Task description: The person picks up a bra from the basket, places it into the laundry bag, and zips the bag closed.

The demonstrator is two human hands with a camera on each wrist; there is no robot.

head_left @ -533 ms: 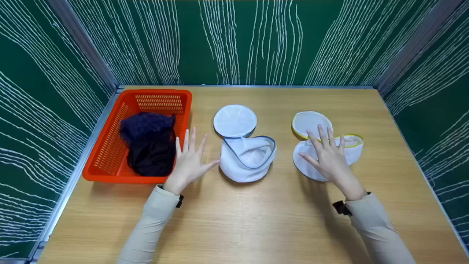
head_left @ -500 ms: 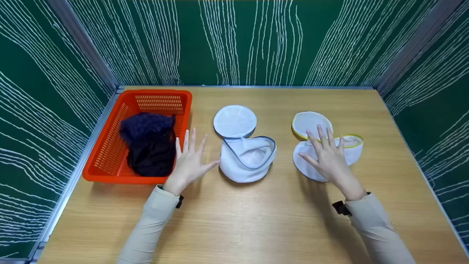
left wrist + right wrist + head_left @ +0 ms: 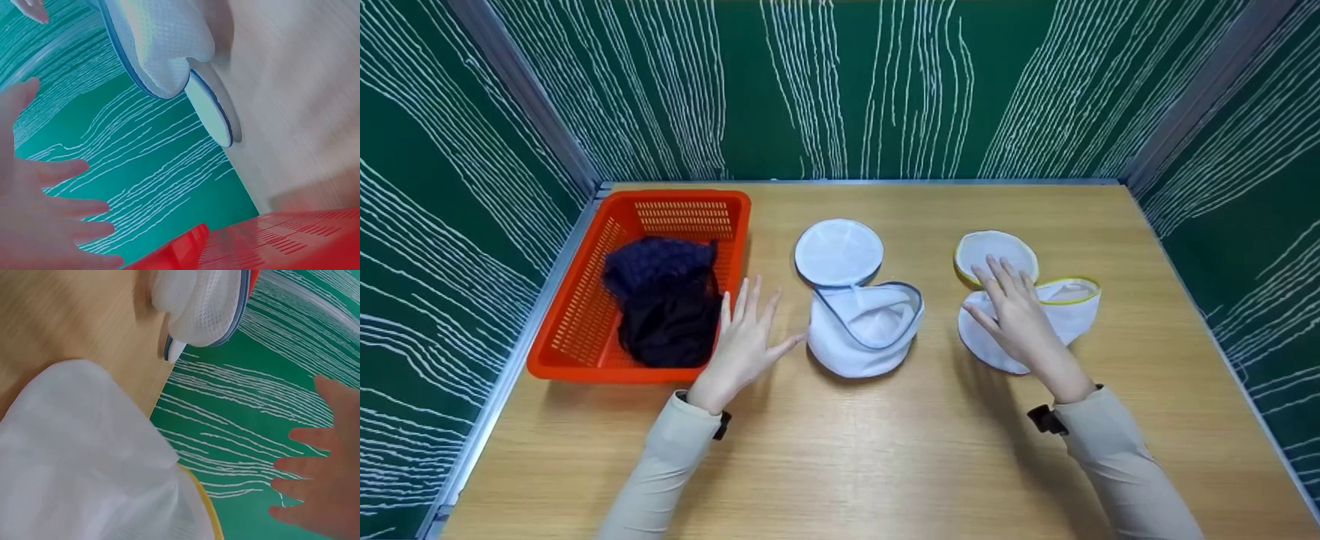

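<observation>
My left hand point(image 3: 741, 358) hovers with fingers spread between the red basket and a white mesh laundry bag with blue trim point(image 3: 861, 361). That bag stands with its mouth gaping and its round lid point(image 3: 838, 253) folded back behind it. My right hand point(image 3: 1021, 321) is held over a second white mesh laundry bag with yellow trim point(image 3: 1076, 316), partly hiding it. Its round lid point(image 3: 997, 246) also lies back, and the bag looks partly collapsed. Both hands hold nothing. In the right wrist view the yellow-trimmed bag point(image 3: 84, 450) lies below and apart from the fingers.
A red plastic basket point(image 3: 622, 374) stands at the left of the wooden table point(image 3: 870, 465). Inside it lie a navy cloth item point(image 3: 656, 261) and a black cloth item point(image 3: 669, 326). Green panels point(image 3: 1005, 90) with white wavy lines enclose the back and sides.
My right hand has shifted slightly left and its fingers have drawn closer together. The left hand keeps nearly the same place. The head view has tilted a little; bags and basket stay put.
</observation>
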